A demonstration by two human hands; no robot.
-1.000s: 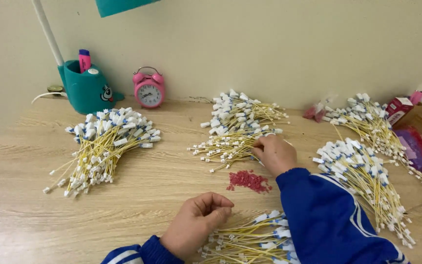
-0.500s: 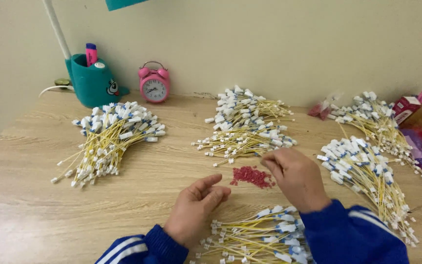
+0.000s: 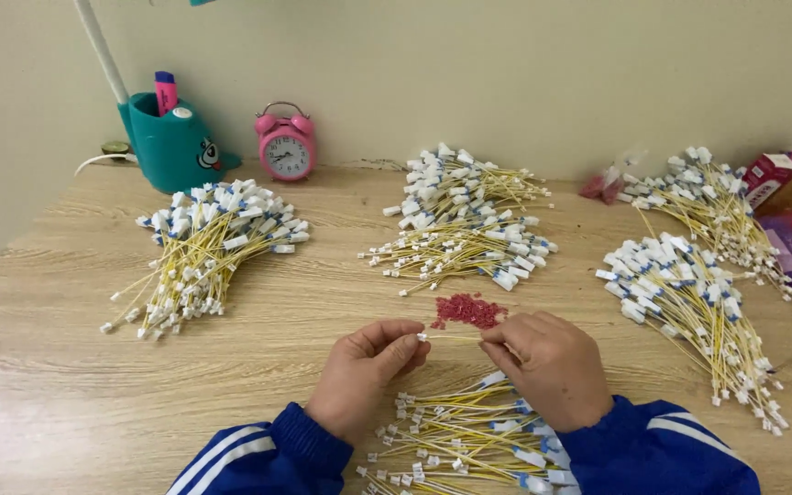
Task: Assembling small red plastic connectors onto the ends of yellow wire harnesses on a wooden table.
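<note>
Both hands pinched one yellow wire [image 3: 451,336] near the worktop's front edge — left hand [image 3: 364,371], right hand [image 3: 547,367] — likely fitting a red bead [image 3: 467,310] next.

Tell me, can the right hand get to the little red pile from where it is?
Probably yes. The red pile lies on the table just beyond the right hand, with nothing between them. But that hand and the left hand are pinching a yellow wire, so it might need to let go first.
</note>
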